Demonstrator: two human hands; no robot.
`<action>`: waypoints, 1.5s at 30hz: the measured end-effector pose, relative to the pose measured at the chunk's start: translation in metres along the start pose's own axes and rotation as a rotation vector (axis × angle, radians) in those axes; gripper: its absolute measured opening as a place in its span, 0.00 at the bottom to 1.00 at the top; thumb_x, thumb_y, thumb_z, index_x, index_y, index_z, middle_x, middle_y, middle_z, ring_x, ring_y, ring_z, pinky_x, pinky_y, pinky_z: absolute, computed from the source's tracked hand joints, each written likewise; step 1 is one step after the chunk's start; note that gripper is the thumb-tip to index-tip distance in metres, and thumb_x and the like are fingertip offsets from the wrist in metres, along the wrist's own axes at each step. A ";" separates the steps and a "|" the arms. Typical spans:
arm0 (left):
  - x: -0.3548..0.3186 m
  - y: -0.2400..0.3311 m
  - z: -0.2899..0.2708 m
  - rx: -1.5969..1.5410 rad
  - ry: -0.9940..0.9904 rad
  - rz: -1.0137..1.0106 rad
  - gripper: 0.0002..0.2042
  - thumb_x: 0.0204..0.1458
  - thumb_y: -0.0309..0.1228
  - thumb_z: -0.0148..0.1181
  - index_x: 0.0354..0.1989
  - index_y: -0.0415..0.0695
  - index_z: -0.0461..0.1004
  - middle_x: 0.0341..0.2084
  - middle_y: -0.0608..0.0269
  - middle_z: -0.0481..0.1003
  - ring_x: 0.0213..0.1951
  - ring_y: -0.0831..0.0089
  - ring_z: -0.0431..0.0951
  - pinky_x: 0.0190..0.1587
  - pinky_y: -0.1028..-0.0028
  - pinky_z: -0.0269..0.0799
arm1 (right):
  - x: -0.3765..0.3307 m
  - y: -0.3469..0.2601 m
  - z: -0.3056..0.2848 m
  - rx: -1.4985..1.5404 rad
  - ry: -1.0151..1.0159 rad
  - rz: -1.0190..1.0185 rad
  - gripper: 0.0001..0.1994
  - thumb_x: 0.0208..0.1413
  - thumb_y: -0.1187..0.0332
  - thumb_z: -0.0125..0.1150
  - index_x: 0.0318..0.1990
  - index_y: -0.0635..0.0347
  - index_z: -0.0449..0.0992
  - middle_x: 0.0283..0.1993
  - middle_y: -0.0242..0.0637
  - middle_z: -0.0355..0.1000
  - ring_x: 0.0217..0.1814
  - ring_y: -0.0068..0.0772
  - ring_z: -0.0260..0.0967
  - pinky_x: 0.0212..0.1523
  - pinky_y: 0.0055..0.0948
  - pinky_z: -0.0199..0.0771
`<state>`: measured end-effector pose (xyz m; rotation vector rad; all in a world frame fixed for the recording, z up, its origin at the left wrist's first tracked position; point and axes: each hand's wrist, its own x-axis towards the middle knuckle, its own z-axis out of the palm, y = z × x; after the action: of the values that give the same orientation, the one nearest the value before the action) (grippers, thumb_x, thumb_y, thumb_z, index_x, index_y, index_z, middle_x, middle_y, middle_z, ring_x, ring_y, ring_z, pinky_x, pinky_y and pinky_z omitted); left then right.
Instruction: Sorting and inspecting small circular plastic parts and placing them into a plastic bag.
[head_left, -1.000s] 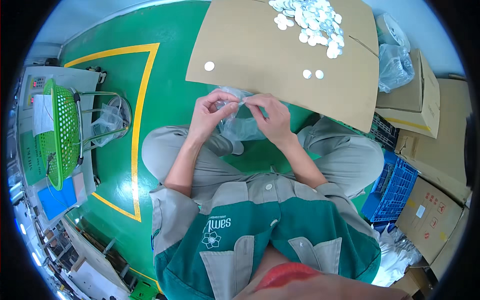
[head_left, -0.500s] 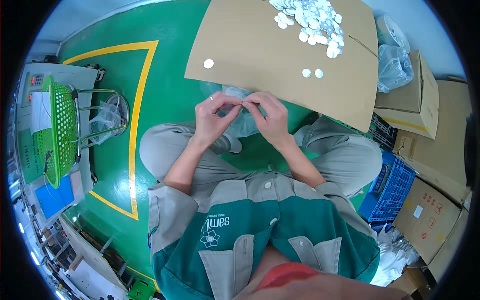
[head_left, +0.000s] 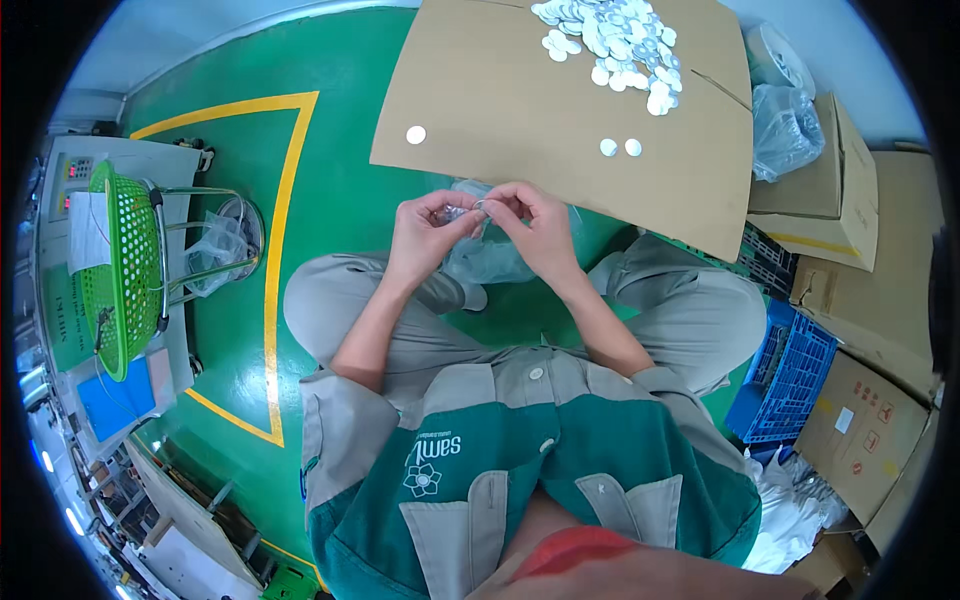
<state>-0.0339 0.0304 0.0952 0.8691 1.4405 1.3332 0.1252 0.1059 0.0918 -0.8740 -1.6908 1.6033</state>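
My left hand and my right hand meet in front of the near edge of a cardboard-covered table. Fingertips of both hands are pinched around a small, thin, pale piece, mostly covered by the fingers. Below the hands hangs a clear plastic bag, partly hidden by them. On the cardboard lie a lone white disc at the left and a pair of pale discs, one left and one right. Farther back is a loose pile of white and silvery discs.
At the left stand a green perforated basket and a metal-legged stool beside a grey machine. Cardboard boxes, a blue plastic crate and a bagged roll line the right side. Yellow lines mark the green floor.
The fingers have shifted slightly, and the right hand has tilted its fingertips over the left's. More of the pale piece's edge shows between them. The discs on the cardboard stay put.
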 end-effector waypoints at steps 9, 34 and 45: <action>0.006 -0.003 -0.040 0.088 0.104 -0.183 0.10 0.55 0.22 0.56 0.44 0.35 0.76 0.30 0.62 0.78 0.27 0.80 0.78 0.28 0.80 0.75 | 0.003 0.030 0.005 -0.503 -0.207 -0.116 0.06 0.53 0.73 0.59 0.38 0.61 0.79 0.38 0.43 0.76 0.39 0.46 0.75 0.39 0.36 0.76; 0.036 0.022 -0.007 0.358 -0.422 -0.299 0.10 0.55 0.20 0.55 0.45 0.38 0.75 0.27 0.64 0.75 0.22 0.81 0.76 0.25 0.80 0.70 | 0.123 0.049 -0.177 -0.853 0.672 -0.314 0.08 0.49 0.70 0.65 0.38 0.58 0.81 0.38 0.36 0.71 0.45 0.40 0.66 0.46 0.36 0.68; 0.061 0.038 0.046 0.441 -0.372 -0.228 0.08 0.58 0.29 0.57 0.40 0.39 0.76 0.18 0.67 0.72 0.19 0.84 0.72 0.23 0.81 0.67 | 0.127 0.055 -0.174 -1.068 0.454 -0.360 0.08 0.52 0.67 0.63 0.39 0.56 0.79 0.36 0.35 0.70 0.42 0.38 0.67 0.41 0.35 0.69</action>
<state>-0.0121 0.1072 0.1247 1.1290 1.4998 0.6478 0.1973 0.3112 0.0467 -1.1870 -2.1443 0.1378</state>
